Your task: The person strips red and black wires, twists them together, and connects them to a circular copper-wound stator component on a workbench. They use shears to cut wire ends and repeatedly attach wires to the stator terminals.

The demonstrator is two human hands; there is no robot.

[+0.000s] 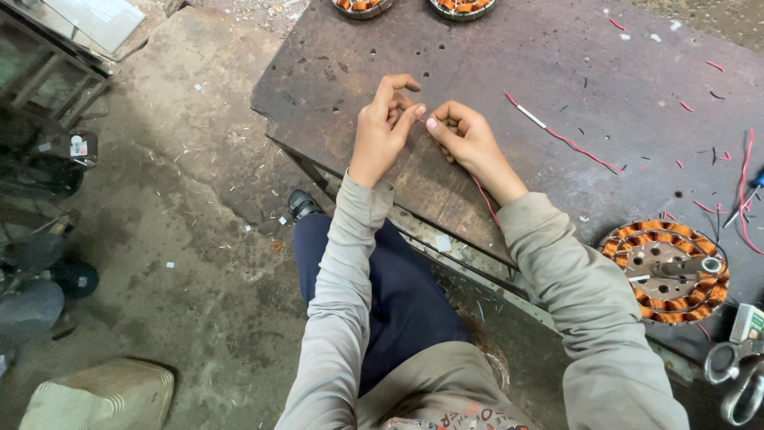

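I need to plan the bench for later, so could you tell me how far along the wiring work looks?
Done, it seems: the wound stator lies by the right elbow with its copper coils in place, scissors beside it. In hand: the left hand and right hand pinch a thin red wire between their fingertips. Left: another red wire lies loose on the bench, with cut scraps around.

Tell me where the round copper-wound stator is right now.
In the head view, the stator lies on the workbench at the person's right, beyond the right sleeve, with scissors just below it.
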